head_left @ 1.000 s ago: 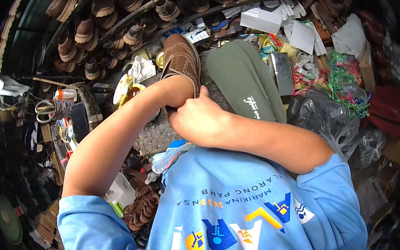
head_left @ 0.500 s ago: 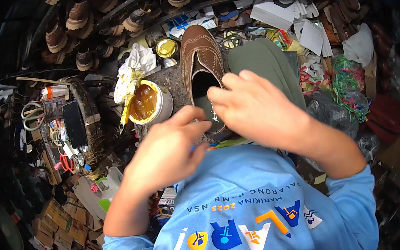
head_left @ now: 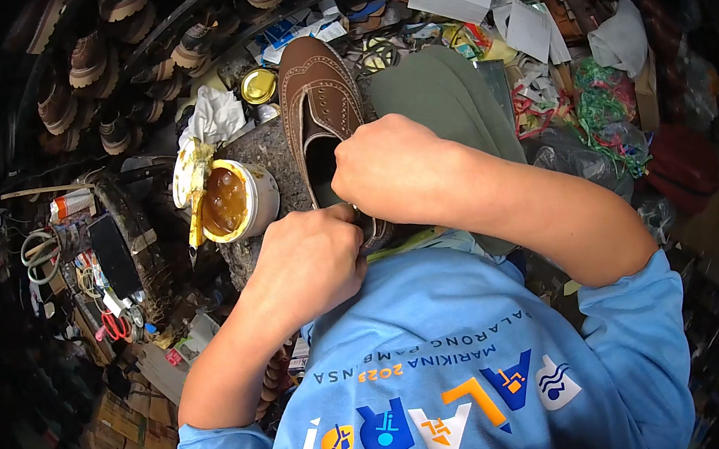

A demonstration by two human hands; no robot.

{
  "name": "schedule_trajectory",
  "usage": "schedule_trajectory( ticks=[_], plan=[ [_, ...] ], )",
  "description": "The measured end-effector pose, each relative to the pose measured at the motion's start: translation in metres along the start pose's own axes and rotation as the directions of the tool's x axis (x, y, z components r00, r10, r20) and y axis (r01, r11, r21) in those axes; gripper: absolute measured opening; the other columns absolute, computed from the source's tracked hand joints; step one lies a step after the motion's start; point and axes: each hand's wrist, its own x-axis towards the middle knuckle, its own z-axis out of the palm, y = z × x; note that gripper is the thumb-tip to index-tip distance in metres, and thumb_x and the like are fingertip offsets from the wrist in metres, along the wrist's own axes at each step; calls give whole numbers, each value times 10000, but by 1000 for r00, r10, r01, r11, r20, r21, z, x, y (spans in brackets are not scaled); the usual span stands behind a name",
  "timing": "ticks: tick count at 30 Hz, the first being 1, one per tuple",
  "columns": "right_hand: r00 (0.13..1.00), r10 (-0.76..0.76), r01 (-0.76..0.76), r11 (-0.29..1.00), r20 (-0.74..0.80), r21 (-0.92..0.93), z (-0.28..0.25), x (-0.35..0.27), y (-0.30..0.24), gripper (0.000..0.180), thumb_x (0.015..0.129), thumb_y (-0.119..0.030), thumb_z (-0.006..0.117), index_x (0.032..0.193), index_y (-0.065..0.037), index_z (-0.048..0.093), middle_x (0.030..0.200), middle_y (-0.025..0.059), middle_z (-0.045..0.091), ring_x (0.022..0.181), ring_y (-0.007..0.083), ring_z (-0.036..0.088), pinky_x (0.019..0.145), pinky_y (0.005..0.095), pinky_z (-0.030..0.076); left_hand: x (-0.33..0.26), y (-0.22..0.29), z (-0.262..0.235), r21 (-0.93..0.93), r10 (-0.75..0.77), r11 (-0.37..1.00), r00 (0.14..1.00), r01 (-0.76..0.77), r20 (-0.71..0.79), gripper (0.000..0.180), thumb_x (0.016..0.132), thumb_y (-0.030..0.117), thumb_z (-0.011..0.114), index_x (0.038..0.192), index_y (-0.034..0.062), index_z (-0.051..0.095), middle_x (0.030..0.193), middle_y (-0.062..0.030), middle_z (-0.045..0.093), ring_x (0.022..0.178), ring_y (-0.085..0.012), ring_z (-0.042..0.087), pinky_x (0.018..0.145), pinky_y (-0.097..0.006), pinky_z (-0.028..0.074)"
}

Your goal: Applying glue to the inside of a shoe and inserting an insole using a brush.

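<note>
Both hands, L (head_left: 315, 260) & R (head_left: 393, 168), grip closed on brown shoe (head_left: 315, 98) heel; white tub (head_left: 239, 202) w/ amber glue at 9 o'clock.

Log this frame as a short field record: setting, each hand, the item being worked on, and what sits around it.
setting: crowded shoe-repair bench, seen from above
left hand: grip closed on the heel end of the brown shoe
right hand: over the shoe's opening, fingers curled at its rim
shoe: brown brogue, toe pointing away from the person
left of shoe: open tub of amber glue
right of shoe: olive cloth
background: rows of shoes, paper scraps
</note>
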Motion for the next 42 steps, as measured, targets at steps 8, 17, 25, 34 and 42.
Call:
schedule_trajectory(
  ticks=[8, 17, 25, 34, 42],
  plan=[
    [994, 51, -53, 998, 97, 25, -5, -1, -1, 200, 864, -219, 680, 977, -122, 813, 996, 93, 776, 967, 276, 757, 754, 413, 619, 3, 18, -5, 210, -96, 973, 995, 92, 10, 247, 791, 119, 675, 953, -68, 662, 941, -249, 666, 748, -387, 718, 712, -491, 593],
    [998, 48, -49, 999, 50, 16, 1, -2, -3, 162, 785, -184, 701, 874, -104, 810, 904, 102, 771, 903, 285, 759, 747, 417, 615, 3, 24, -19, 40, -134, 991, 974, 129, 184, 330, 779, 177, 786, 1004, -26, 656, 814, -232, 705, 785, -435, 691, 764, -516, 558],
    [979, -99, 85, 993, 179, 84, -59, -13, -18, 201, 736, -119, 702, 884, -14, 789, 944, 191, 760, 921, 334, 747, 779, 420, 604, -25, 13, 53, -194, -105, 981, 912, 29, -396, 362, 798, 53, 734, 1099, -27, 549, 871, -262, 678, 758, -478, 667, 669, -549, 550],
    [915, 17, 117, 945, 403, -306, -25, 25, -36, 289, 902, -208, 611, 1035, -23, 789, 1172, 175, 721, 1143, 314, 662, 887, 419, 579, -25, 15, 70, -65, 176, 968, 839, -243, -516, 186, 830, 118, 615, 1008, 79, 651, 985, -168, 616, 722, -345, 700, 587, -450, 584],
    [757, 394, 17, 785, 521, -619, -13, 57, -44, 267, 904, -200, 612, 1070, -78, 782, 1082, 127, 772, 1042, 272, 744, 844, 375, 590, -22, 9, 81, -141, 161, 935, 743, -326, -650, 121, 829, 159, 618, 856, 55, 672, 948, -176, 600, 628, -323, 700, 541, -440, 587]
  ],
)
